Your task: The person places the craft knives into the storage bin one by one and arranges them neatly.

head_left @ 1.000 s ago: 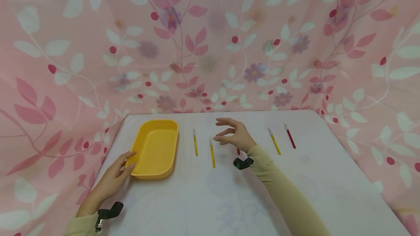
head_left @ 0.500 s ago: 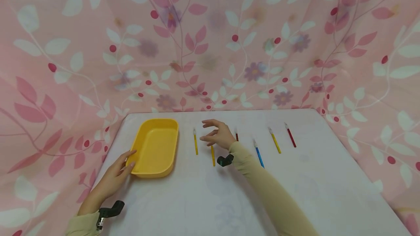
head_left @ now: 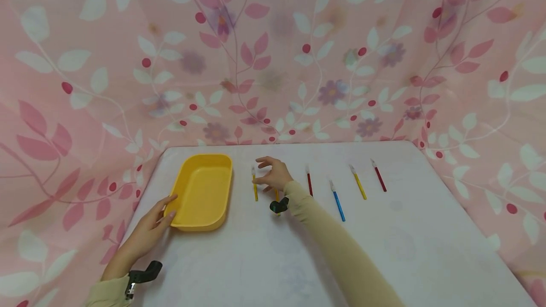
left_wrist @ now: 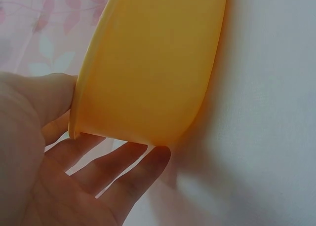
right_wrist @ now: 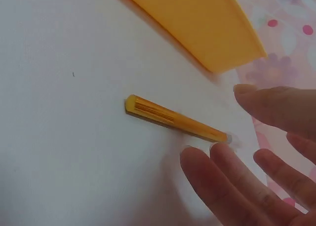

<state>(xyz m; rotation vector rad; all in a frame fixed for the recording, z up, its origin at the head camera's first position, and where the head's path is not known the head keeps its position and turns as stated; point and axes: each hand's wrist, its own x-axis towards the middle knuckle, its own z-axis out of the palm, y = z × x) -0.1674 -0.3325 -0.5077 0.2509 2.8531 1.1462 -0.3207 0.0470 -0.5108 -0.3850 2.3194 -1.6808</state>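
My left hand (head_left: 147, 231) grips the near left corner of a yellow plastic tray (head_left: 222, 224), thumb and fingers at its rim and outer wall. In the left wrist view, the fingers (left_wrist: 133, 179) lie against the tray's end wall. My right hand (head_left: 275, 174) hovers with parted fingers over a slim yellow pen-like tool (head_left: 255, 191) with a clear tip. In the right wrist view, that yellow tool (right_wrist: 177, 120) lies on the table, thumb and fingers on either side of its clear end, apparently not touching. A second yellow tool (head_left: 277, 196) is partly hidden under the right hand.
To the right lie a red tool (head_left: 309, 183), a blue one (head_left: 338, 205), another yellow one (head_left: 359, 186) and another red one (head_left: 379, 178). The white-covered table (head_left: 256, 259) ends at a pink floral curtain (head_left: 273, 60).
My right hand has moved left, from beside the second yellow tool to above the leftmost one, uncovering the blue and red tools. The left hand and tray stay put.
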